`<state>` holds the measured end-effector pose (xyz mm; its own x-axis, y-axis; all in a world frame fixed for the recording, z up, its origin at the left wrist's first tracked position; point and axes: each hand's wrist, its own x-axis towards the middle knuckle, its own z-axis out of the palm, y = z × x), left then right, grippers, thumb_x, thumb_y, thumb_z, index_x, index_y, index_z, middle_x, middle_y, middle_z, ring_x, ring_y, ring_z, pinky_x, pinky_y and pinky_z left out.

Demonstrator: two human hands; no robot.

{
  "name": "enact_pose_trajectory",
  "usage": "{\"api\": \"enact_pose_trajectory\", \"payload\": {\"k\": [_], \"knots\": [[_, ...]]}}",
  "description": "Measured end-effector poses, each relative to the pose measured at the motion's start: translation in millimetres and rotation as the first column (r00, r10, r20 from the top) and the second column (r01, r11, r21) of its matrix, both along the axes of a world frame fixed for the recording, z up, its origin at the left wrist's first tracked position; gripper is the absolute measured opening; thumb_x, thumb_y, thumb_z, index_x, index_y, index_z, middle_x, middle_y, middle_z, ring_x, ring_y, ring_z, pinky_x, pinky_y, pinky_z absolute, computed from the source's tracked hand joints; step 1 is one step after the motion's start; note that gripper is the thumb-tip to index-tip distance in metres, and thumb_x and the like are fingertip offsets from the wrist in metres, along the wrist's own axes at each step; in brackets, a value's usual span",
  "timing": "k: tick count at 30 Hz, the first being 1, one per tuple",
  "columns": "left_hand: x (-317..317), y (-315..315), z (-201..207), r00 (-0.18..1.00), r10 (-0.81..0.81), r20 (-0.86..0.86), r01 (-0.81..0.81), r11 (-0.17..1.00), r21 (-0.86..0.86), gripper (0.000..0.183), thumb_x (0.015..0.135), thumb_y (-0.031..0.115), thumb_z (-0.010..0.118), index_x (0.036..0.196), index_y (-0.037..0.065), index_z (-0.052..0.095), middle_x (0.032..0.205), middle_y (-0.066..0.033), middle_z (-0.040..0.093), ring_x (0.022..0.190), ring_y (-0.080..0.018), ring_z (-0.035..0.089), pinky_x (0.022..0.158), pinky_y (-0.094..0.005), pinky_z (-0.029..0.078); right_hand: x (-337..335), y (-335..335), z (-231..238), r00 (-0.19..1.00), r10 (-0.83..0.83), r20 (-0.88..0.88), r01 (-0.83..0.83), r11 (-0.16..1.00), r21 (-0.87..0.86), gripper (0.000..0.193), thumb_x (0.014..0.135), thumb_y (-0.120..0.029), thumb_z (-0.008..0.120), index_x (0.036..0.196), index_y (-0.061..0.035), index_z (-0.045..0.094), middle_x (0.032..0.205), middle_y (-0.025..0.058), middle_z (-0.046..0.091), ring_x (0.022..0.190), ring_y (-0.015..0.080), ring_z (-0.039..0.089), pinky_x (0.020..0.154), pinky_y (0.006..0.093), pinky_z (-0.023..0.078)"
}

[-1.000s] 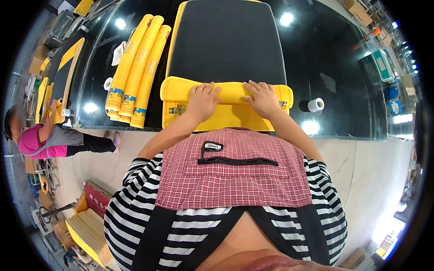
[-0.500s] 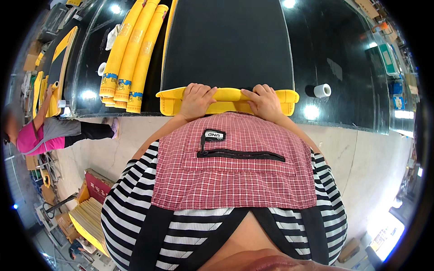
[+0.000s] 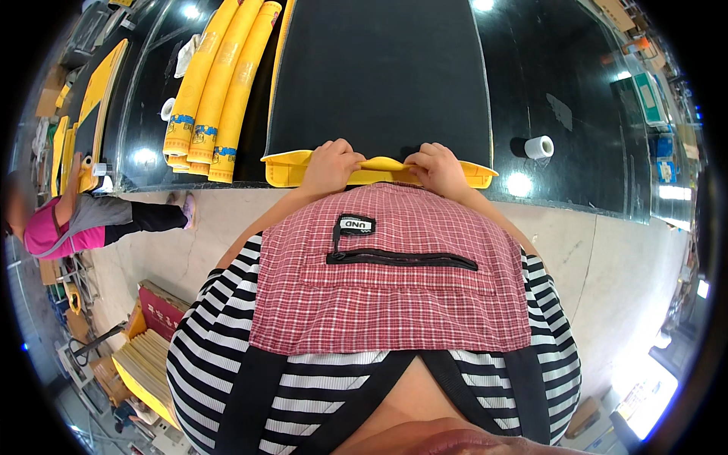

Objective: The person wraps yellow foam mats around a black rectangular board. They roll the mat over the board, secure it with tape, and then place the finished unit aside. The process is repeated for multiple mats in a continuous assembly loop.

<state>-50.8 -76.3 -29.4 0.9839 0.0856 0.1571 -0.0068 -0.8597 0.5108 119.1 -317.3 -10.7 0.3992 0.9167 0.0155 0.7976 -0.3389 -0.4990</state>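
Observation:
A long mat (image 3: pixel 379 76) lies with its black side up on the dark table, its near end turned over to show a yellow face. Both ends of the turned-over yellow edge (image 3: pixel 288 171) stick out past my hands. My left hand (image 3: pixel 331 165) grips this edge left of the middle, fingers curled over it. At the right, my right hand (image 3: pixel 438 168) pinches the same edge, its fingers bent and pressed to the yellow strip. Between the two hands the edge bulges slightly upward.
Several rolled yellow mats (image 3: pixel 216 98) lie left of the mat. A roll of clear tape (image 3: pixel 539 147) stands on the table (image 3: pixel 561 76) at the right. Another person (image 3: pixel 76 220) works at the far left, and a box of stacked yellow sheets (image 3: pixel 148 364) stands low on the left.
My fingers have curled tighter over the yellow edge. The turned-over strip between my hands looks narrower and more folded, with its front side tilted differently.

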Motion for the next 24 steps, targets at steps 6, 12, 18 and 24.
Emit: {"api": "enact_pose_trajectory", "payload": {"k": [6, 12, 18, 24], "knots": [[15.4, 5.5, 17.9, 0.975, 0.077, -0.209, -0.103, 0.988, -0.116, 0.019, 0.097, 0.021, 0.068, 0.103, 0.006, 0.078, 0.100, -0.0104, 0.067, 0.100, -0.0313, 0.064, 0.089, -0.0441, 0.051, 6.8, 27.2, 23.4, 0.948, -0.249, -0.198, 0.192, 0.944, -0.267, 0.016, 0.094, -0.018, 0.071, 0.106, -0.0098, 0.076, 0.102, 0.0115, 0.074, 0.101, 0.0312, 0.069, 0.087, 0.0432, 0.055], [30.9, -5.5, 41.2, 0.901, 0.263, -0.346, -0.304, 0.950, -0.070, 0.015, 0.097, 0.022, 0.069, 0.100, 0.008, 0.075, 0.101, -0.0112, 0.066, 0.091, -0.0335, 0.067, 0.081, -0.0466, 0.053, 7.2, 31.9, 28.5, 0.904, -0.408, -0.130, 0.358, 0.887, -0.292, 0.017, 0.091, -0.022, 0.077, 0.094, -0.0080, 0.067, 0.094, 0.0083, 0.067, 0.087, 0.0281, 0.068, 0.073, 0.0415, 0.055], [-0.8, -3.7, 0.3, 0.995, 0.096, 0.013, -0.097, 0.983, 0.157, 0.008, 0.093, 0.018, 0.071, 0.099, 0.014, 0.075, 0.106, -0.0054, 0.064, 0.101, -0.0259, 0.064, 0.090, -0.0442, 0.048, 10.4, -0.5, -4.2, 0.979, 0.052, 0.199, -0.037, 0.996, -0.079, 0.018, 0.092, -0.017, 0.074, 0.107, -0.0097, 0.069, 0.104, 0.0099, 0.062, 0.099, 0.0302, 0.064, 0.087, 0.0410, 0.053], [-26.4, 6.9, -8.3, 0.967, 0.158, 0.202, -0.206, 0.947, 0.247, 0.015, 0.092, 0.015, 0.066, 0.104, 0.019, 0.075, 0.106, 0.0001, 0.064, 0.102, -0.0215, 0.060, 0.101, -0.0453, 0.036, 5.8, -27.9, 20.8, 0.951, 0.107, 0.291, -0.058, 0.983, -0.171, 0.045, 0.090, -0.013, 0.073, 0.135, -0.0168, 0.068, 0.111, 0.0099, 0.058, 0.110, 0.0283, 0.056, 0.098, 0.0399, 0.048]]}}
